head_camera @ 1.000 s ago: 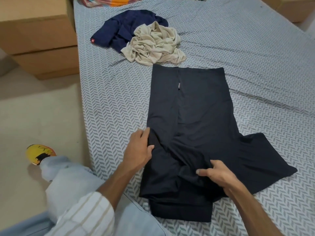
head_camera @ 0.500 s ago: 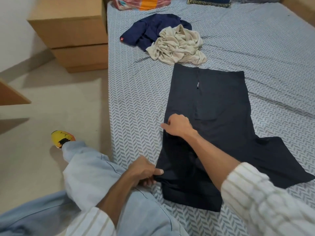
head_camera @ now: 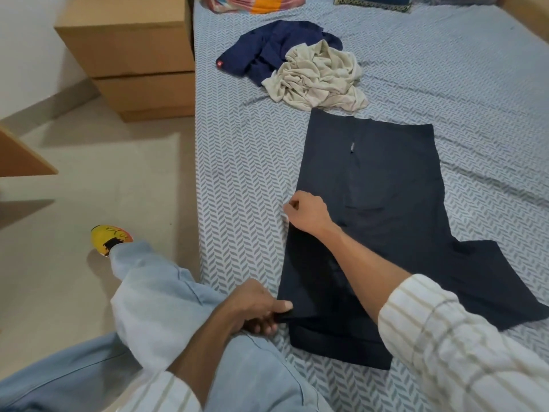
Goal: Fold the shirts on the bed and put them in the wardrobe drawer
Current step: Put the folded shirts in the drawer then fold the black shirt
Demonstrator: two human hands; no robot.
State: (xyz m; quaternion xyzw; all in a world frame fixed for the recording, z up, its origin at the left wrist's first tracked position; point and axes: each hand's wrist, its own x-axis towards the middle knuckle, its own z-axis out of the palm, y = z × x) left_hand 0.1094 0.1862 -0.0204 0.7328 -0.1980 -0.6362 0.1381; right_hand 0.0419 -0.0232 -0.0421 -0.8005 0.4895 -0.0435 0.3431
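A dark navy shirt [head_camera: 383,185] lies flat on the patterned bed sheet [head_camera: 243,162], its left side folded inward and one sleeve spread out to the right. My left hand [head_camera: 255,307] pinches the shirt's near left corner at the bed's edge. My right hand [head_camera: 307,214] reaches across and grips the shirt's left folded edge farther up. A crumpled beige shirt [head_camera: 319,77] and a crumpled blue shirt [head_camera: 267,46] lie beyond it near the head of the bed.
A wooden bedside drawer unit [head_camera: 136,63] stands left of the bed. My leg in light jeans [head_camera: 154,295] and a yellow shoe [head_camera: 110,237] are on the floor beside the bed. Colourful pillows [head_camera: 255,3] sit at the head. A wooden corner [head_camera: 20,156] juts in at left.
My left hand moved down from the shirt's left edge to its near corner. My right hand crossed over from the lower middle to the left edge. The view shifted left.
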